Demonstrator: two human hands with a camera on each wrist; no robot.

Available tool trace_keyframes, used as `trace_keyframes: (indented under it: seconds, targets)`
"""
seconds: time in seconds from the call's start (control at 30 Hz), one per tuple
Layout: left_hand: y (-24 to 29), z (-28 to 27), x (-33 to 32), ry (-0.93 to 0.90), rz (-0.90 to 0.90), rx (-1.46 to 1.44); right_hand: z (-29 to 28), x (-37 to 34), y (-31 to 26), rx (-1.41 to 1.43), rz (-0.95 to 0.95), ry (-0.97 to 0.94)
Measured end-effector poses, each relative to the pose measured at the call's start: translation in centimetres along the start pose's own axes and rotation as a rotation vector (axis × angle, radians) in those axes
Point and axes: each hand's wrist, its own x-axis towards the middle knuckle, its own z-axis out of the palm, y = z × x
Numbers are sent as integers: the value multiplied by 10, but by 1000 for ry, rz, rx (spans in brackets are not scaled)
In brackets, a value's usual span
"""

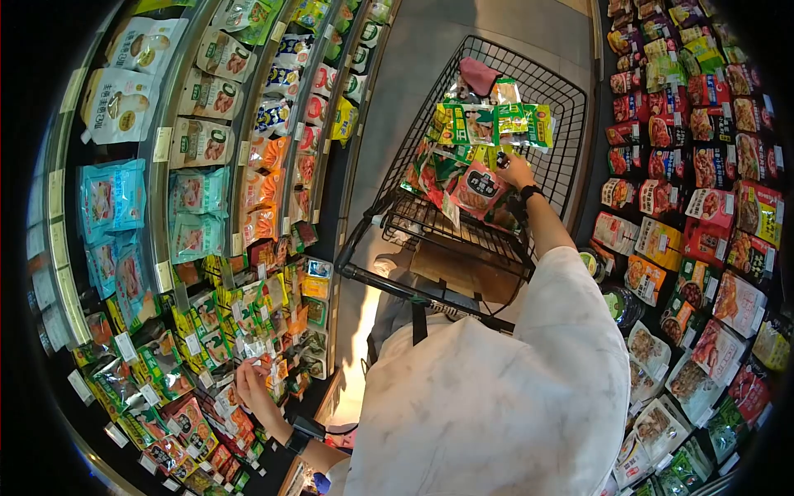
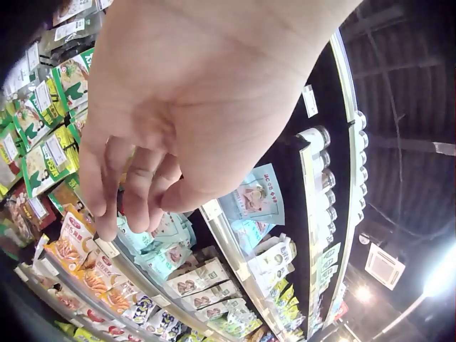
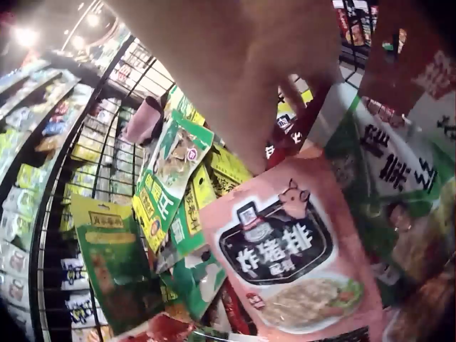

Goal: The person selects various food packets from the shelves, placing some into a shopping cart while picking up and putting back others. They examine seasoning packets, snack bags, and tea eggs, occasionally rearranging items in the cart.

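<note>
In the head view my right hand (image 1: 516, 172) is inside the black wire cart (image 1: 571, 107), pinching the edge of a dark packet (image 1: 502, 159). The right wrist view shows this hand (image 3: 235, 71) above a pink packet (image 3: 292, 249), its fingertips partly hidden. Green and yellow packets (image 1: 471, 124) are piled around it. My left hand (image 1: 255, 388) is beside the lower left shelf's hanging packets (image 1: 211, 331). Seen from the left wrist, that hand (image 2: 178, 107) has loosely bent fingers and nothing visible in them.
Tall shelves of bagged goods (image 1: 203, 95) stand on the left, with blue bags (image 1: 112, 198) along one row. More packaged food (image 1: 662, 190) fills the right side. A pinkish cloth-like item (image 1: 478, 76) lies at the cart's far end. The cart handle (image 1: 397, 285) is before my body.
</note>
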Motion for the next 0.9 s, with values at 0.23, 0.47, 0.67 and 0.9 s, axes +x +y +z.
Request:
trace_keyframes:
  seconds: [0.23,0.47,0.67,0.9]
  targets:
    - [4,-11,-16,56,7,22,17,17,-14,313,498,285]
    - [-7,-23,-25,105,-24,-21,2,4,-12,-107,285,196]
    - [-15,-26,-14,114,-31,-19,-30,-13,-36,-97,188,167]
    - [-25,-18,22,-31,20,-84,-70,-21,-19,411,-103,480]
